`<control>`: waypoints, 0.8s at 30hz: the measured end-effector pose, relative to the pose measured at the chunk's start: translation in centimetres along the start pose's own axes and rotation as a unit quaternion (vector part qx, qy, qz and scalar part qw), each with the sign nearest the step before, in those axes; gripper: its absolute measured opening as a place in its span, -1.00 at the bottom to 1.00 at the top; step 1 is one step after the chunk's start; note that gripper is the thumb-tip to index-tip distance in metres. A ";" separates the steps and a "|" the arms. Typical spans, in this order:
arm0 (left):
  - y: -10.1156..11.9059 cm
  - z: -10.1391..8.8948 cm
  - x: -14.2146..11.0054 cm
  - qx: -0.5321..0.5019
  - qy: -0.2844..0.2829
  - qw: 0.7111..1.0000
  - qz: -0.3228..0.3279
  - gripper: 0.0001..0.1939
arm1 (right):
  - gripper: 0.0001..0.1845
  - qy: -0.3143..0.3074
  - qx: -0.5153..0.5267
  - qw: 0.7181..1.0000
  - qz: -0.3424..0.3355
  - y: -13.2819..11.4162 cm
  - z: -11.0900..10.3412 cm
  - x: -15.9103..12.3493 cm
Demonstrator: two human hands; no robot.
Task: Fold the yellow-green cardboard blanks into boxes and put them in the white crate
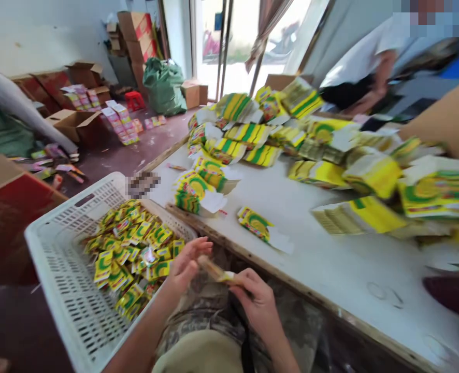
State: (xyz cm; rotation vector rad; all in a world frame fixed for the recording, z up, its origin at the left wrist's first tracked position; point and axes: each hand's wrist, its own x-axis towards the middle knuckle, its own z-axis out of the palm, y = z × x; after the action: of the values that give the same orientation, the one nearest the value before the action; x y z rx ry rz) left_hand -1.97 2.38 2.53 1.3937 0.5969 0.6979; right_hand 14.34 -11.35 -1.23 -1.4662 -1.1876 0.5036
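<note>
Above my lap, my right hand (256, 296) pinches one end of a small carton (214, 270), its tan side facing up and a bit of yellow near my fingers. Motion blurs it, so I cannot tell whether it is folded flat. My left hand (188, 263) is at the carton's far end, fingers stretched and apart; whether it touches the carton is unclear. To the left stands a white plastic basket (64, 248) holding many small yellow-green cartons (126, 280). On the white table (276, 280) ahead, a single yellow-green carton (255, 224) lies near the edge.
Stacks of flat yellow-green cartons (192, 189) spread over the table, with larger piles (373, 171) at the right. Across the table a person in a white top (363, 57) leans over. Cardboard boxes (77, 124), a green sack (164, 85) and a red stool (135, 100) stand on the floor.
</note>
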 end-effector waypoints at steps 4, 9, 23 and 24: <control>1.5 -2.1 -0.4 0.163 -0.110 0.980 -0.036 -0.14 | -0.77 -0.063 -0.185 0.975 -0.106 -1.0 -1.1 -0.1; 0.2 0.4 -1.7 0.307 -0.209 0.922 -0.110 -0.15 | -0.72 -0.098 -0.253 0.948 -0.163 -2.4 0.0 -0.8; -2.5 1.9 -2.6 0.364 -0.107 0.925 -0.019 -0.10 | -0.22 -0.055 0.378 0.877 0.291 2.5 6.2 -1.6; -2.6 2.0 -2.7 0.368 -0.103 0.924 -0.006 -0.16 | -0.20 -0.061 0.404 0.861 0.302 2.5 6.5 -1.6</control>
State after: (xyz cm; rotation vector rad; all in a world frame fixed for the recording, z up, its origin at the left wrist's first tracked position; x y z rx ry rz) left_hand -2.06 -1.12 0.06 2.1265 0.7347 0.3018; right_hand 9.28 -9.25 -5.83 -1.0247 -0.4419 1.3568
